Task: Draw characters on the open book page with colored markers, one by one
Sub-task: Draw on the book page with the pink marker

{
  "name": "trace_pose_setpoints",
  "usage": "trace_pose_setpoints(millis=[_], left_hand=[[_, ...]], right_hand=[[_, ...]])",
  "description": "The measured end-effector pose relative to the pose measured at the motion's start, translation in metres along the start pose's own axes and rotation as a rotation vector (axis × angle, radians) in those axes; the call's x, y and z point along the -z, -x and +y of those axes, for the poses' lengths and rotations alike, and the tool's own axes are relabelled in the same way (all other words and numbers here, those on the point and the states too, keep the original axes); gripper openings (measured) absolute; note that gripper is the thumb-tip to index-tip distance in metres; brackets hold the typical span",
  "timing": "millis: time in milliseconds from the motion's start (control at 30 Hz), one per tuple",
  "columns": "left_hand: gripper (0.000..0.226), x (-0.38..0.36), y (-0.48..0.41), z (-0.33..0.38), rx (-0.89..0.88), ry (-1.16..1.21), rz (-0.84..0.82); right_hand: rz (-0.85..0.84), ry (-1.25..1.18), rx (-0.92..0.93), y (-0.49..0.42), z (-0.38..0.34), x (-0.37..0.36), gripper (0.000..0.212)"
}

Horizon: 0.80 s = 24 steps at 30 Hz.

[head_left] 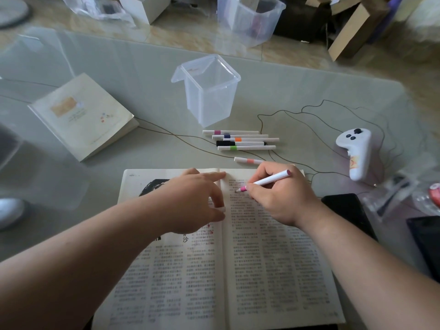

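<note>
1. Step in hand: drawing w/ one colour. The right hand (pixel 281 201) is curled round the pink marker (pixel 266 181), pinched low on the barrel. The tip is down on the upper left text column of the right page (pixel 273 258) of the open book (pixel 181 282), just beside the gutter.
2. The left hand (pixel 190 201) lies on the left page (pixel 166 270) by the gutter, holding nothing. One finger is straight along the top edge, the rest loosely bent, pinning the book flat.
3. The book lies on the glass table (pixel 142 75), right in front of the person.
4. Progress, as a judgement: early to mid. Five spare markers (pixel 240 139) lie in a row beyond the book, w/ a salmon-band marker (pixel 248 160) nearer, just behind the right hand. The clear tub (pixel 209 91) stands past them.
5. Next move prob. calls for finishing this character w/ light, steady strokes, left hand keeping the page from lifting. Then swap the pink one for another colour from the row.
6. Whether ink is on the page yet: too small to tell.
</note>
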<state>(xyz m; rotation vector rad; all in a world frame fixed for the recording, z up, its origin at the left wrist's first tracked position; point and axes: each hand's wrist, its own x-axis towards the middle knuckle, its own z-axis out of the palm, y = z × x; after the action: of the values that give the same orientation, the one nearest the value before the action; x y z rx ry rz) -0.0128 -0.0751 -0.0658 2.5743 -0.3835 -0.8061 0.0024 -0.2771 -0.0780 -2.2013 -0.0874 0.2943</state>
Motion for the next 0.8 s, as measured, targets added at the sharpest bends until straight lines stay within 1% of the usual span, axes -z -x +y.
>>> trace_pose_setpoints(millis=[100,233,367,533,700,800], left_hand=[[0.023,-0.0012,-0.0003,-0.0005,-0.003,0.000,0.002],[0.022,-0.0013,-0.0001,-0.0009,-0.005,0.011,0.007],[0.021,-0.0023,-0.0002,-0.0015,-0.006,0.013,0.016],[0.021,-0.0023,-0.0003,-0.0009,-0.003,0.014,0.016],[0.021,-0.0016,-0.0002,0.0003,-0.002,0.011,0.014],[0.021,-0.0013,0.0002,0.0007,0.001,0.017,0.010]], right_hand=[[-0.021,-0.016,-0.055,-0.0014,0.0001,0.0033,0.017],[0.020,-0.108,-0.055,-0.0035,0.0031,0.0055,0.020],[-0.014,-0.034,-0.035,-0.0023,0.0009,0.0027,0.017],[0.074,0.026,-0.062,-0.0051,0.0028,0.0050,0.018],[-0.015,0.038,-0.098,-0.0038,-0.0002,0.0091,0.020],[0.016,-0.015,-0.078,-0.0048,0.0015,0.0084,0.017]])
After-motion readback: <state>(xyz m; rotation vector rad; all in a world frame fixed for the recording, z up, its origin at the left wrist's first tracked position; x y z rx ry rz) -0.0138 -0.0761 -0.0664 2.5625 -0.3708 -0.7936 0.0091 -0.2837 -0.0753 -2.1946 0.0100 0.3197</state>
